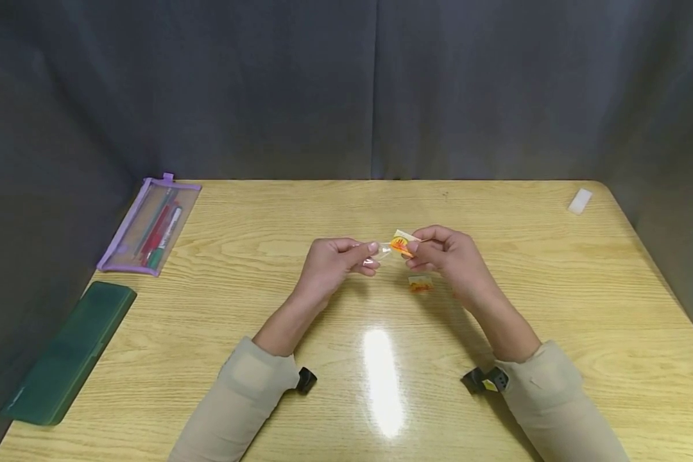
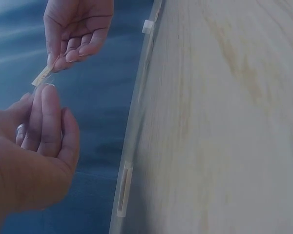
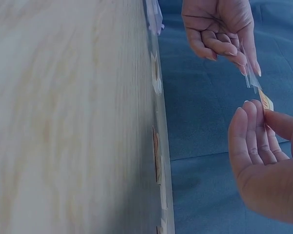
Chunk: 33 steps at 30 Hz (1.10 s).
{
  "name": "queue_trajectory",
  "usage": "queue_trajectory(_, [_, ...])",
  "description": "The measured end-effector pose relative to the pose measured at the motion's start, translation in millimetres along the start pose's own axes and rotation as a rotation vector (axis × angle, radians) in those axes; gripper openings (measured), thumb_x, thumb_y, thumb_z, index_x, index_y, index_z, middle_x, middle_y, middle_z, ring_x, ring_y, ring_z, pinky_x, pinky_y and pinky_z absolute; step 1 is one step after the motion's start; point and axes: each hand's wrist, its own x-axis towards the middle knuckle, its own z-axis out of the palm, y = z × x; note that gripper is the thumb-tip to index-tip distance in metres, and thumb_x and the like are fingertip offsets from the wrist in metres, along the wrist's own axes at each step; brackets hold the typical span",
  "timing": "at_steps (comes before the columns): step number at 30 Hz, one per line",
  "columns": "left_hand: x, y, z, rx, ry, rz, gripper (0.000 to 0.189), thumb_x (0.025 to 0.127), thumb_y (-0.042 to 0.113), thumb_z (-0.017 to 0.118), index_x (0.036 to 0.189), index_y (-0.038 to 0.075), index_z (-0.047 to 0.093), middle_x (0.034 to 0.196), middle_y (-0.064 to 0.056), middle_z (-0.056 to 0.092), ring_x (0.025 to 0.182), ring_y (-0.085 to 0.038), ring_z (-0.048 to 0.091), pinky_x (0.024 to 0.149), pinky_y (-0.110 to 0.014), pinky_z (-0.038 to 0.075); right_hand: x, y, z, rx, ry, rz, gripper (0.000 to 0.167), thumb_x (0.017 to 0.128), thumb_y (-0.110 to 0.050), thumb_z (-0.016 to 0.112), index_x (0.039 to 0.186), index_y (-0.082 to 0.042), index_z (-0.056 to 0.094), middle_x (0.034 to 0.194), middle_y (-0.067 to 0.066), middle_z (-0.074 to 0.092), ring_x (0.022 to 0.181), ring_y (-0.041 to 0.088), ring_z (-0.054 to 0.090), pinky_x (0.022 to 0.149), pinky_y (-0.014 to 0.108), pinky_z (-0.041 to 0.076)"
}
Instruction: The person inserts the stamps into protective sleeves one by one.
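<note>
Above the middle of the table, my left hand (image 1: 339,263) pinches a piece of clear plastic film (image 1: 384,251) between thumb and fingers. Facing it, my right hand (image 1: 455,256) pinches a small printed card (image 1: 401,243) in orange, yellow and white by its edge. Film and card meet between the hands; whether they are joined I cannot tell. In the right wrist view the film (image 3: 251,75) hangs from the left fingers, close to the folded-looking card (image 3: 266,101). Another small orange and cream printed piece (image 1: 420,284) lies on the table below the right hand.
At the left of the wooden table (image 1: 468,385) lie a mesh pouch (image 1: 118,244) with purple trim, holding several pens, and a dark green case (image 1: 72,353). A white block (image 1: 580,201) lies at the far right corner. Dark curtains (image 1: 369,90) surround the table.
</note>
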Motion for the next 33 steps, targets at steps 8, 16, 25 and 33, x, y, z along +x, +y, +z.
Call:
queue_trajectory(8, [-1.9, 0.8, -0.6, 0.023, 0.028, 0.027, 0.034, 0.093, 0.03, 0.076, 0.1, -0.004, 0.078, 0.087, -0.011, 0.079, 0.071, -0.019, 0.077, 0.093, -0.035, 0.06, -0.3, 0.9, -0.7, -0.071, -0.048, 0.03, 0.03, 0.101, -0.021, 0.063, 0.119, 0.003, 0.063, 0.093, 0.002, 0.073, 0.087, 0.025, 0.075, 0.086, 0.043, 0.062])
queue_trajectory(16, [-2.2, 0.7, -0.7, 0.059, 0.039, 0.047, 0.028, 0.091, 0.03, 0.078, 0.099, 0.004, 0.081, 0.085, -0.009, 0.079, 0.077, -0.027, 0.078, 0.09, -0.034, 0.06, 0.2, 1.3, -1.9, -0.097, -0.081, 0.046, 0.028, 0.101, -0.017, 0.063, 0.116, 0.006, 0.065, 0.09, 0.005, 0.073, 0.079, 0.016, 0.072, 0.079, 0.038, 0.063])
queue_trajectory(25, [-2.4, 1.9, 0.1, 0.104, 0.044, 0.055, 0.022, 0.09, 0.03, 0.079, 0.096, 0.009, 0.082, 0.087, -0.009, 0.08, 0.074, -0.018, 0.077, 0.087, -0.038, 0.059, -0.2, 1.3, -2.3, -0.099, -0.12, 0.073, 0.028, 0.098, -0.012, 0.064, 0.116, 0.009, 0.065, 0.087, 0.007, 0.073, 0.075, 0.013, 0.071, 0.078, 0.041, 0.063])
queue_trajectory(33, [-3.8, 2.4, 1.6, 0.128, 0.016, 0.053, 0.018, 0.09, 0.029, 0.079, 0.093, 0.011, 0.083, 0.085, -0.006, 0.08, 0.075, -0.019, 0.077, 0.085, -0.039, 0.06, 0.1, 1.7, -1.9, -0.073, -0.124, 0.077, 0.028, 0.098, -0.012, 0.066, 0.116, 0.009, 0.066, 0.088, 0.012, 0.073, 0.074, 0.014, 0.07, 0.077, 0.041, 0.063])
